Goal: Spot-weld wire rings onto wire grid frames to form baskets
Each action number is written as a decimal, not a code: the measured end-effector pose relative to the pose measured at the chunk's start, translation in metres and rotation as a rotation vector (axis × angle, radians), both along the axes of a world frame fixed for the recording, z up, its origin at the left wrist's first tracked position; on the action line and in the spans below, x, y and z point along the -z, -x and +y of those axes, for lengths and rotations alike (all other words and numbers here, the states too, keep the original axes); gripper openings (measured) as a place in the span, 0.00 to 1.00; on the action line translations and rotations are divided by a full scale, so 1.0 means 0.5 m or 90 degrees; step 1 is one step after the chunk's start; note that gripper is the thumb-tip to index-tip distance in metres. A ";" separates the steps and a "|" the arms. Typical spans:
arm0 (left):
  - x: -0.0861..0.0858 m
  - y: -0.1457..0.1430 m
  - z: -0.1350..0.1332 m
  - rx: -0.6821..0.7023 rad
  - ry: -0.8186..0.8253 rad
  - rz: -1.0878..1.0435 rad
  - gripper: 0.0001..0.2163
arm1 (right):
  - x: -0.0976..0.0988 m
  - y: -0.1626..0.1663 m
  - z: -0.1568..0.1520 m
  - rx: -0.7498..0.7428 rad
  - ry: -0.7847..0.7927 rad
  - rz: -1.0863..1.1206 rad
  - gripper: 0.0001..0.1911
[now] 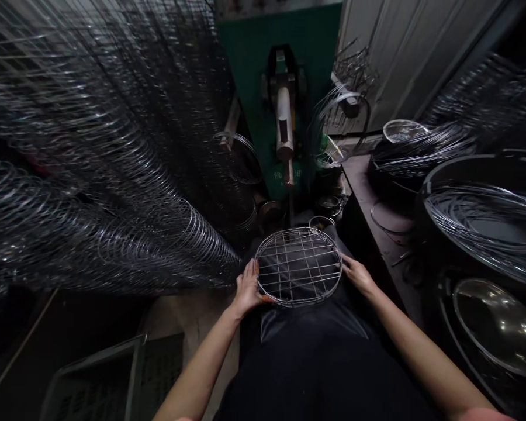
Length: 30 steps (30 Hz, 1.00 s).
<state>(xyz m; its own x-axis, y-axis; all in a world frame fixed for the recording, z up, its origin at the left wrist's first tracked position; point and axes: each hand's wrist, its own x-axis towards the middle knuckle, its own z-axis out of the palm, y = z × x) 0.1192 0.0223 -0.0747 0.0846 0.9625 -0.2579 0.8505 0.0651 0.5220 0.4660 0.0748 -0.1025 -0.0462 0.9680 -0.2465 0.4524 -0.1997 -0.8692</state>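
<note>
A round wire rack [298,268] with a crossed grid of thin metal bars is held level above my lap, over dark clothing. Its left rim is in the grip of my left hand [248,290], where a bit of orange shows by the fingers. On the opposite rim my right hand [355,272] has its fingers closed at the edge, partly hidden. Just beyond the rack stands a green machine [263,70], with a metal cylinder [284,123] and a copper-coloured tip [289,173] pointing down.
Long stacks of wire rings [127,146] crowd the left side. At right, a bench [377,219] stands beside a large dark tub [433,181] holding loose wire hoops [504,216]; a shiny metal bowl [499,324] lies lower. A plastic crate [135,368] sits on the floor at lower left.
</note>
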 end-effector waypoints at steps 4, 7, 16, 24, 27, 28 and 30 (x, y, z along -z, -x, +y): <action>0.010 0.007 0.002 0.004 0.004 -0.053 0.60 | -0.006 -0.009 0.009 0.036 -0.004 0.030 0.29; 0.001 0.049 0.019 0.040 0.052 -0.202 0.59 | -0.021 -0.023 0.039 0.144 0.024 0.124 0.28; -0.176 0.069 0.279 -0.057 0.135 -0.467 0.40 | -0.020 -0.005 0.060 0.253 -0.090 0.241 0.21; -0.151 -0.175 0.497 0.324 0.433 -0.277 0.26 | -0.004 -0.022 0.014 0.183 -0.146 0.037 0.19; -0.119 -0.218 0.499 0.372 0.540 -0.285 0.22 | 0.015 -0.026 0.007 0.146 -0.162 0.012 0.17; -0.112 -0.225 0.494 0.380 0.569 -0.288 0.21 | 0.021 -0.025 0.006 0.137 -0.171 0.005 0.17; -0.108 -0.232 0.480 0.385 0.608 -0.297 0.21 | 0.030 -0.023 0.004 0.126 -0.188 -0.003 0.17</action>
